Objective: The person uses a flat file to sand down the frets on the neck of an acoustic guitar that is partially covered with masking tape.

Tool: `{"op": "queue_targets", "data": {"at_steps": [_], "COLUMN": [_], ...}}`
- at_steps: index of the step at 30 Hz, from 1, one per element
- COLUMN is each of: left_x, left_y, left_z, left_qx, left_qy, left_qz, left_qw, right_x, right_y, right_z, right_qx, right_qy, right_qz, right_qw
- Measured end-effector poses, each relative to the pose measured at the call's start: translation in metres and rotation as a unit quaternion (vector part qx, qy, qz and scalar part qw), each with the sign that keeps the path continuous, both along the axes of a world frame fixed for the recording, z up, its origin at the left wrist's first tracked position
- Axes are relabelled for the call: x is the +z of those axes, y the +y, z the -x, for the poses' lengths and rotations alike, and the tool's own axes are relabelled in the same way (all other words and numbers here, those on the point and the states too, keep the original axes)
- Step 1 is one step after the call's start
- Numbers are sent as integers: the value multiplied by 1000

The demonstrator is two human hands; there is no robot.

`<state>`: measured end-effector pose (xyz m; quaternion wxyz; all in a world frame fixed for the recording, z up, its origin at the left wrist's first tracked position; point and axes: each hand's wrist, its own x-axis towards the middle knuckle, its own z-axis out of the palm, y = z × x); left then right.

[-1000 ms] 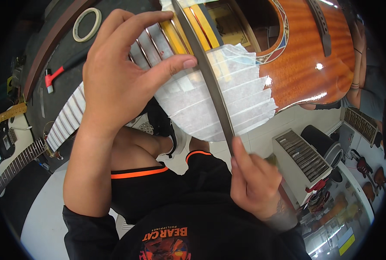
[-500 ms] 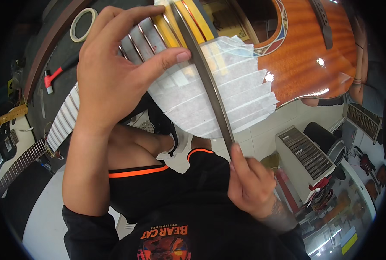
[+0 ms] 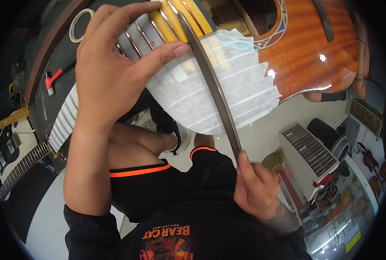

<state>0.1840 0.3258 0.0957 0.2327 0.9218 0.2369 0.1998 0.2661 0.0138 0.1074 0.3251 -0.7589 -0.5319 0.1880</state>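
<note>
My right hand (image 3: 258, 186) is closed round the lower end of a long, slim metal file (image 3: 219, 97). The file slants up across pale masking tape (image 3: 188, 102) on an acoustic guitar (image 3: 305, 65), its far end over the frets. Yellow tape (image 3: 160, 21) covers the end of the fretboard between shiny metal frets; duller grey strips lie between the frets farther left. My left hand (image 3: 110, 65) arches over the fretboard, thumb and forefinger spread wide apart. Its thumb tip lies beside the file, and its forefinger tip reaches the far side. Its other fingers are partly hidden.
A tape roll (image 3: 81, 26) and a red-headed hammer (image 3: 54, 78) lie on the dark bench at left. An electric guitar (image 3: 17, 147) is at far left. A box of files (image 3: 308, 156) stands at right above a glass case (image 3: 349, 216). Another person's arm (image 3: 361, 47) shows at far right.
My right hand has drawn the file slightly down and to the right. My left hand stays spread over the fretboard, with only a slight shift in view.
</note>
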Motion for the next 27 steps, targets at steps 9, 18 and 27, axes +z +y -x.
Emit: {"op": "queue_targets", "data": {"at_steps": [9,18,27], "left_x": [-2,-3,-2], "left_y": [2,-1,2], "left_z": [3,-3,0], "left_qx": [3,-14,-6], "left_qy": [-12,-26,-18], "left_qz": [3,27,7], "left_qw": [1000,999,1000], "right_x": [7,4,6], "right_y": [68,40,9], "right_z": [-10,-3,-14], "right_qx": [-13,-31,-80], "right_qy": [20,-4,128], "right_qz": [10,-2,-31], "right_qw": [1000,1000,988]}}
